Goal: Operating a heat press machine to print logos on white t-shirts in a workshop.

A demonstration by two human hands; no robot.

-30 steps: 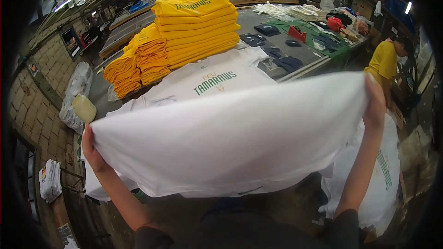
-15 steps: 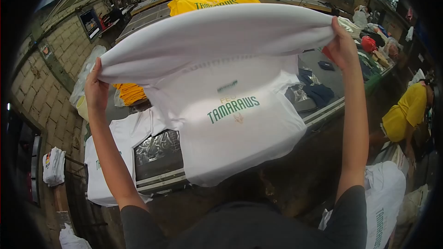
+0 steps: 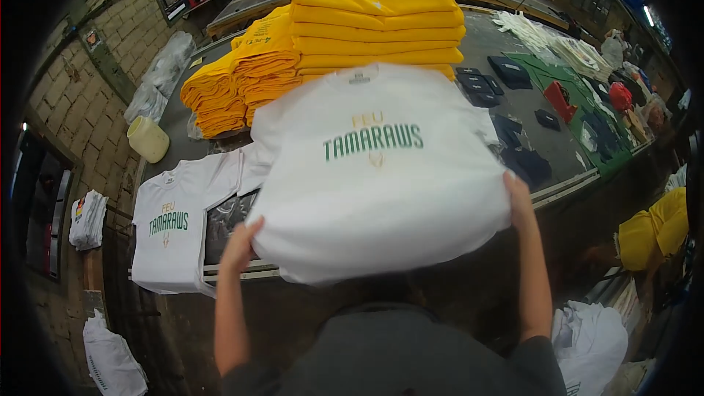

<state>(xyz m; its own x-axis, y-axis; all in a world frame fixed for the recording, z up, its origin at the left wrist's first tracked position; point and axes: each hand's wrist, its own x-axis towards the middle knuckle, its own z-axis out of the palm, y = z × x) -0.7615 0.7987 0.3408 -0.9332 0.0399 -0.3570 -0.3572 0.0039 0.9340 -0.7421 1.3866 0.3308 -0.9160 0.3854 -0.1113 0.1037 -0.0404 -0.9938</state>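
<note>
Between my hands a white T-shirt with a green and gold chest print is spread face up over the table's near side, blurred at its lower part. My left hand grips its lower left corner; my right hand grips the lower right edge. Both hands are closed on the cloth. Another printed white shirt lies at the left, hanging over the table edge. Behind the held shirt rise stacks of folded yellow shirts.
The dark table holds navy pieces, a red object and green material at right. A cream jug stands at left. A person in yellow is bent at far right. White shirts hang at lower right.
My hands have risen with the shirt and then come down toward me. The cloth has swung from a raised, billowing band to spread flatter with the print showing, uncovering the yellow stacks.
</note>
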